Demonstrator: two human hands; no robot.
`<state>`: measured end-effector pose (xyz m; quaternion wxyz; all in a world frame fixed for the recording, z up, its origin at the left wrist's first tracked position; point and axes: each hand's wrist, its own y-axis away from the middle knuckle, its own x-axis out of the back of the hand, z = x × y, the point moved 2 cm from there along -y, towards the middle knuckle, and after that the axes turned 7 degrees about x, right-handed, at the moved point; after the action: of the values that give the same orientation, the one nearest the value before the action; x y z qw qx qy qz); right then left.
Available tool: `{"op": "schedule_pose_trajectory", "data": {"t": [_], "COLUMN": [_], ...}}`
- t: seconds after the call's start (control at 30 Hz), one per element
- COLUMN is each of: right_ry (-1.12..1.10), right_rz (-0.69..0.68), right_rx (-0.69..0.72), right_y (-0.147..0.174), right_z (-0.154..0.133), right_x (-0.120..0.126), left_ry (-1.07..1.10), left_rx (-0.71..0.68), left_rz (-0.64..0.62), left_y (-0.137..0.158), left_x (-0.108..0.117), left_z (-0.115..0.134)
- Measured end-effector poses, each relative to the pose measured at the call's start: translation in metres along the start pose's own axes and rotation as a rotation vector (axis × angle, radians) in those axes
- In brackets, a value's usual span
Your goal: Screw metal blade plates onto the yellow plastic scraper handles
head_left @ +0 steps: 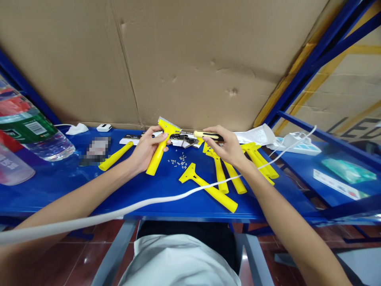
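A yellow scraper (158,153) with a metal strip along its head is gripped in my left hand (149,147), its handle slanting down toward me. My right hand (224,143) is closed around the yellow and black handle of a screwdriver (205,136). The screwdriver's shaft points left, its tip at the scraper's head; whether it sits in a screw is too small to tell. Below, small screws and nuts (181,159) lie scattered on the blue table (166,190). One loose yellow scraper body (210,188) lies nearest me, with several more (238,174) under and beside my right forearm.
A white cable (166,197) crosses the view in front of my forearms. Large water bottles (32,127) stand at left, near another yellow handle (116,156). Dark metal pieces and printed packets (187,140) lie behind the screws. A white power strip (297,147) sits right, by the blue rack post (300,75).
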<state>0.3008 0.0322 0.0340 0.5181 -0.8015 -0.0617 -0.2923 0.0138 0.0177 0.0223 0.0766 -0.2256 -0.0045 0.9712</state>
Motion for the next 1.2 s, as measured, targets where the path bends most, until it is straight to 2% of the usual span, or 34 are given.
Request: {"op": "schedule_pose_trajectory", "data": {"t": [0.13,0.3,0.47,0.67,0.83,1.0,1.2], "right_ry": [-0.026,-0.013,0.062,-0.013,-0.084,-0.035,-0.080], "right_rz": [-0.001,0.064,0.077,0.038,0.079,0.120,0.064], "right_rx": [0.031,0.102,0.008,0.060,0.006,-0.022,0.016], "right_y": [0.000,-0.001,0.001,0.000,0.002,0.002,0.000], "right_z": [0.000,0.001,0.003,-0.002,-0.001,0.000,-0.010], "right_x": [0.000,0.003,0.002,0.001,0.000,0.002,0.003], "left_ry": [0.004,0.003,-0.009,0.084,0.171,0.152,0.119], "left_rx": [0.009,0.027,0.047,0.127,0.214,0.242,0.298], "left_rz": [0.007,-0.014,-0.030,-0.009,0.012,-0.036,-0.045], "left_y": [-0.001,-0.001,0.001,-0.004,-0.007,-0.004,-0.001], "left_x": [0.001,0.001,0.000,0.004,0.008,0.004,0.002], "left_z": [0.000,0.000,-0.001,-0.009,-0.017,-0.020,-0.027]}}
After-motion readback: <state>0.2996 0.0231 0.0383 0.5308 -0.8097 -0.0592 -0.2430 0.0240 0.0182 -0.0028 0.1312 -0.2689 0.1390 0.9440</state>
